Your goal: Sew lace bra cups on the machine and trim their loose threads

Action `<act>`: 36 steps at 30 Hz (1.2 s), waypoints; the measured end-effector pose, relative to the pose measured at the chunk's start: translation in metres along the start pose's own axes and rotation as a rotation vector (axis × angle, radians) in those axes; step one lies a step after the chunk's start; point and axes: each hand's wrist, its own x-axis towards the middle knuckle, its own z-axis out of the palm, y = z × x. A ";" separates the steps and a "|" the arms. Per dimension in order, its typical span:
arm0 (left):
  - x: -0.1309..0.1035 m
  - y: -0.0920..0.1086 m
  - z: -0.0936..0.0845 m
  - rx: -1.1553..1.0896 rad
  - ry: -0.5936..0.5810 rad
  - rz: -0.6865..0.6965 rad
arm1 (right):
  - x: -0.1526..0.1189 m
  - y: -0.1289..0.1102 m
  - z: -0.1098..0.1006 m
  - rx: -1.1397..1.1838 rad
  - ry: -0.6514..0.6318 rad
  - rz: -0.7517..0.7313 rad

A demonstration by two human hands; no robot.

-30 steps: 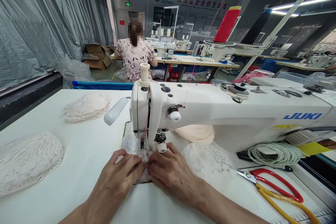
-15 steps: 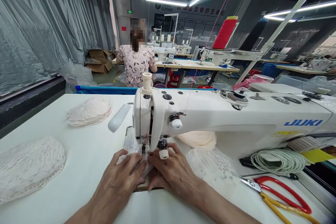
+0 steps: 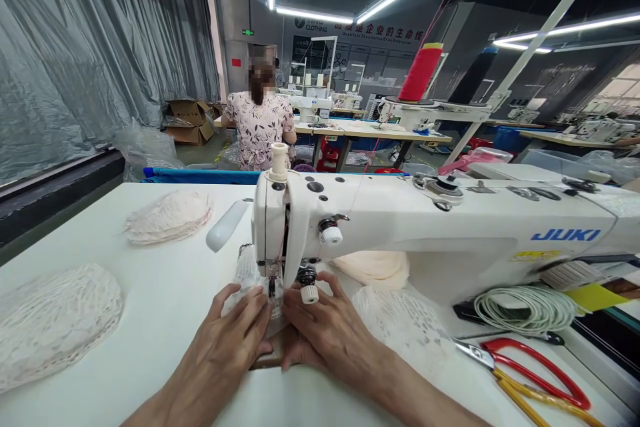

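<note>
A white JUKI sewing machine (image 3: 425,220) stands on the white table (image 3: 165,293). Under its needle lies a small piece of white lace (image 3: 246,275). My left hand (image 3: 227,337) presses flat on the lace just left of the needle. My right hand (image 3: 327,333) presses on it from the right, fingertips close to the presser foot. The fingers of both hands meet in front of the needle. Most of the lace is hidden under my hands.
Lace pieces lie in stacks at the near left (image 3: 53,323), far left (image 3: 167,217) and right of my hands (image 3: 400,320). Red-handled scissors (image 3: 530,363), a coiled white cord (image 3: 525,307) and a red thread cone (image 3: 420,73) are at right. A person (image 3: 260,123) works behind.
Both hands have slid a little away from me toward the needle, feeding the lace further under the presser foot. The view has tilted slightly.
</note>
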 end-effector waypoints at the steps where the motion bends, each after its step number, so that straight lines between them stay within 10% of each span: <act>1: 0.000 0.001 0.000 -0.002 0.002 0.010 | 0.000 0.000 -0.001 -0.010 0.001 -0.017; 36: -0.006 0.004 0.005 0.061 -0.008 0.089 | 0.001 -0.003 -0.010 -0.035 -0.123 -0.044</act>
